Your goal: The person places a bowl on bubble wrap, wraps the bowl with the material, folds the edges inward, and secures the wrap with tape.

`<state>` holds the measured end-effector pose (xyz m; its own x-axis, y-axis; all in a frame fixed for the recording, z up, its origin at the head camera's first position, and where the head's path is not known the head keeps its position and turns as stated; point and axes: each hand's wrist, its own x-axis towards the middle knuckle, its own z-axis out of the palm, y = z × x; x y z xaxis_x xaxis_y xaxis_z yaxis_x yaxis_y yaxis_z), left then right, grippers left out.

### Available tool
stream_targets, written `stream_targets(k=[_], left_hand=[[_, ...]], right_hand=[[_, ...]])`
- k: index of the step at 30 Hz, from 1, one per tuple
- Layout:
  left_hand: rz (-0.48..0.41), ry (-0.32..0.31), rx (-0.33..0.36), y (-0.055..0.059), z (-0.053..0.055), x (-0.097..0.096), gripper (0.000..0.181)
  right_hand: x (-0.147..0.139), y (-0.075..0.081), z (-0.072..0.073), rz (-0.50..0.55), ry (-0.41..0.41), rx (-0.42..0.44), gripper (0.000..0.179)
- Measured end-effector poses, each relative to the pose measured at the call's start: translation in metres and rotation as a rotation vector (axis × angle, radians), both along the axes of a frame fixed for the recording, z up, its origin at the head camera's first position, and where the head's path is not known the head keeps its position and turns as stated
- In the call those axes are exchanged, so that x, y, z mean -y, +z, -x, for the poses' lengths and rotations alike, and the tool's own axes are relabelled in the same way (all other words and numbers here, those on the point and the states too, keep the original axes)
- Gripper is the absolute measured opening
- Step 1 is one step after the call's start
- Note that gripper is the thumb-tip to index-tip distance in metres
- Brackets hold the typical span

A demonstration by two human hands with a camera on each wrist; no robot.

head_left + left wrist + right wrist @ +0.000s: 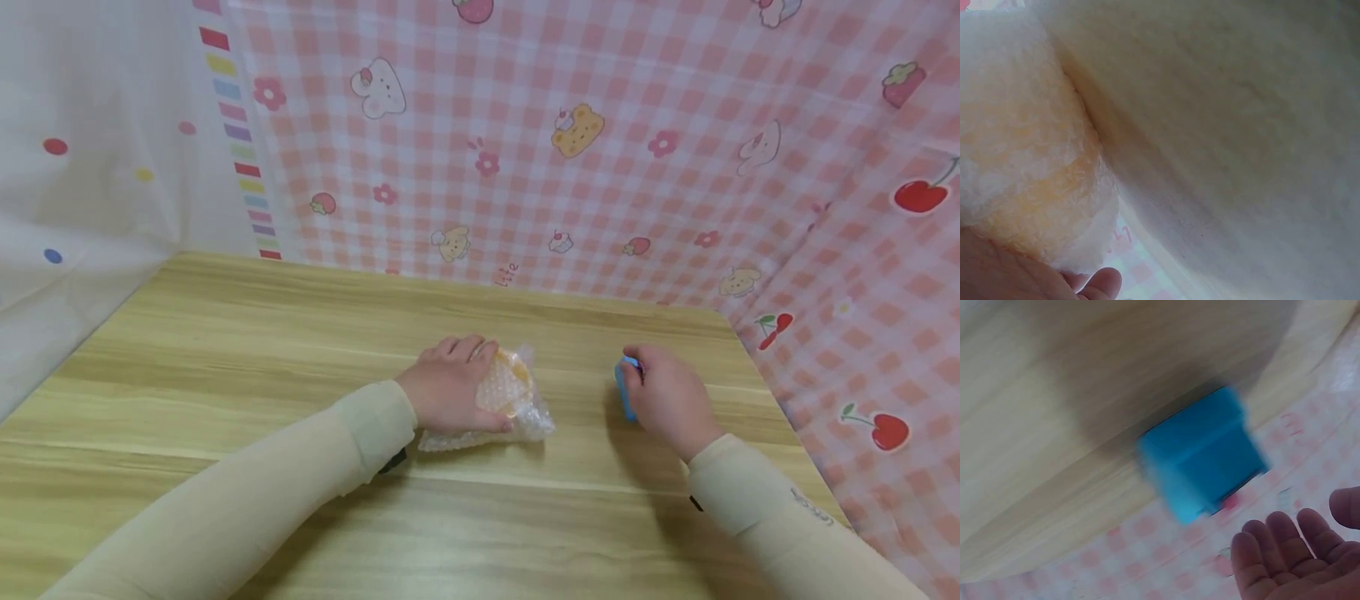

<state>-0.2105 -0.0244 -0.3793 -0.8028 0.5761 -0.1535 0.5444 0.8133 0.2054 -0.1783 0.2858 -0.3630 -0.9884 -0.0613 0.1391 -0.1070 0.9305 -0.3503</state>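
Observation:
My left hand (450,385) lies over a bubble-wrapped package (507,390) on the table, fingers across its far side and thumb along its near side. Yellow-orange patches show through the clear wrap; in the left wrist view the wrapped package (1035,144) fills the left part. To the right, my right hand (670,400) is beside a small bright blue, blocky object (627,388) and partly covers it. In the right wrist view the blue object (1200,456) is blurred and stands apart from the extended fingers (1282,540) and thumb.
Both hands work over a wood-grain table (247,383). A pink checked cloth (517,158) with cartoon prints hangs along the back and right edges, and a white dotted cloth (90,200) along the left. Beige sleeves cover both forearms.

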Motion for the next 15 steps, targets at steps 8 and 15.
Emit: stream_targets(k=[8, 15], left_hand=[[0.001, 0.004, 0.007, 0.001, -0.001, 0.000, 0.121], [-0.006, 0.000, -0.003, 0.001, -0.001, -0.002, 0.120]], right_hand=[[-0.030, 0.000, 0.004, -0.032, -0.101, 0.176, 0.047], [-0.040, 0.000, 0.005, -0.038, -0.139, 0.297, 0.047]])
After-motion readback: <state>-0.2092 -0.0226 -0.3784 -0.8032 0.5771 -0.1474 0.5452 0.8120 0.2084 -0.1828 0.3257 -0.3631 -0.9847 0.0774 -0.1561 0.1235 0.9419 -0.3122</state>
